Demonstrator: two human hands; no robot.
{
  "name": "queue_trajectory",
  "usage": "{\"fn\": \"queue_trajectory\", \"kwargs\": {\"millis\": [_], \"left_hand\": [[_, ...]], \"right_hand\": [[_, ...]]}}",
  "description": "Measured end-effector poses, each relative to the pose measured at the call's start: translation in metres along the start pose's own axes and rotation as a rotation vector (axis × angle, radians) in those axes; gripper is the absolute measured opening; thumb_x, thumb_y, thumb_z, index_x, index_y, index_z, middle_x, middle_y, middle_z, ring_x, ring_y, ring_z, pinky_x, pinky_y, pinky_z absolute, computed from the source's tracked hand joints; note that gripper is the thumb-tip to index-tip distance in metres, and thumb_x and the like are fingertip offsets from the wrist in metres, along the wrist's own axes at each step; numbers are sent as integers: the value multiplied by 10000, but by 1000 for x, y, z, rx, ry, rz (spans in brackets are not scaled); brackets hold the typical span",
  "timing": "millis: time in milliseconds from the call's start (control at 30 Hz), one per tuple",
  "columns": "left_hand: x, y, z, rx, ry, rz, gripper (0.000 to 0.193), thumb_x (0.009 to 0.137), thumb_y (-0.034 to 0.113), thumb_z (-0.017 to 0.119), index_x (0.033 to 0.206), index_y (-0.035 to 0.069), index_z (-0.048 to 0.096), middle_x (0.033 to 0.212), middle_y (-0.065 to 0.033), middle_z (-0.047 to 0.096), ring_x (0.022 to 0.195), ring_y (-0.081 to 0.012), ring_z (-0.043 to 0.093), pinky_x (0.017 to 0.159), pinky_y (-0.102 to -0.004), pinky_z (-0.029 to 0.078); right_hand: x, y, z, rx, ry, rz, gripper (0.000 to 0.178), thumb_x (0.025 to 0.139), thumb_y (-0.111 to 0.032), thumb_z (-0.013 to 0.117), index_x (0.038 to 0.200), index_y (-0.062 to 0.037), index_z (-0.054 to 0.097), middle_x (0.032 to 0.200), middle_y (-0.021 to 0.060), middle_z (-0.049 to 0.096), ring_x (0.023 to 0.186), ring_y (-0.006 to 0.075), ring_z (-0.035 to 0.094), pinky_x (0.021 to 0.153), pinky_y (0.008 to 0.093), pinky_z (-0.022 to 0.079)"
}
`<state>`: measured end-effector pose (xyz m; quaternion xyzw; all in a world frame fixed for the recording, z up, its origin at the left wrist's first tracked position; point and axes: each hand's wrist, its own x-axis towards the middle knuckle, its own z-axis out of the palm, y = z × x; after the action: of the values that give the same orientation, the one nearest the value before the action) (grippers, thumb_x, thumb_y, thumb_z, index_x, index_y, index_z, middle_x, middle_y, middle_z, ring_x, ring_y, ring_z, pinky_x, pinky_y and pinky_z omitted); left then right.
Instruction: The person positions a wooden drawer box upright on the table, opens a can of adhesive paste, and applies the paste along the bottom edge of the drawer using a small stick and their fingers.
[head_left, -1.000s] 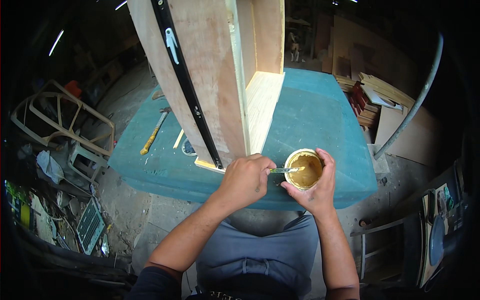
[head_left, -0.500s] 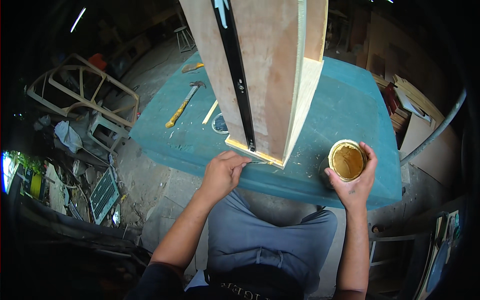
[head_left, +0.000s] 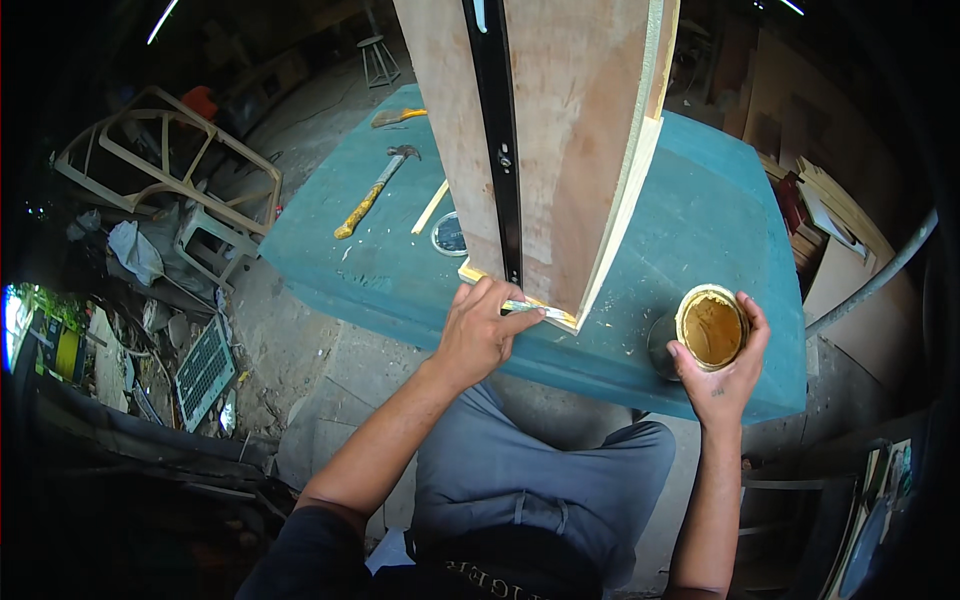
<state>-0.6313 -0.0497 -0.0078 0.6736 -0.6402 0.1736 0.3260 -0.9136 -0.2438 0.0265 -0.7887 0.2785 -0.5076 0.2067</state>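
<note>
My left hand pinches a small flat applicator and presses its tip against the bottom edge of a tall plywood cabinet piece standing upright on the blue-green table. A black drawer slide runs down the plywood face. My right hand grips an open round can of yellow-brown glue near the table's front right edge.
A hammer with a yellow handle, a thin wooden stick, a small round lid and another tool lie on the table's left part. Wooden frames and scrap sit on the floor to the left. Stacked boards are at right.
My left hand left the glue can and moved left to the plywood's bottom edge with the applicator. The can stays in my right hand. The view shifted.
</note>
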Motion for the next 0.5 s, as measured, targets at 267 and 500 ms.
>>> {"fn": "queue_trajectory", "kwargs": {"millis": [267, 500], "left_hand": [[-3, -6, 8, -5, 20, 53, 461, 757, -43, 731, 1118, 221, 842, 1054, -26, 683, 968, -219, 658, 813, -384, 410], [-3, 2, 1, 151, -19, -5, 449, 774, -20, 734, 1135, 223, 842, 1040, -29, 687, 948, -211, 653, 795, -376, 373]], "right_hand": [[0, 0, 0, 2, -5, -7, 1027, 678, -257, 1004, 1493, 28, 448, 1390, 202, 590, 1271, 325, 634, 1102, 420, 505], [-1, 0, -1, -7, -7, 4, 1026, 684, -269, 1002, 1495, 26, 447, 1389, 200, 590, 1271, 322, 634, 1105, 421, 503]]}}
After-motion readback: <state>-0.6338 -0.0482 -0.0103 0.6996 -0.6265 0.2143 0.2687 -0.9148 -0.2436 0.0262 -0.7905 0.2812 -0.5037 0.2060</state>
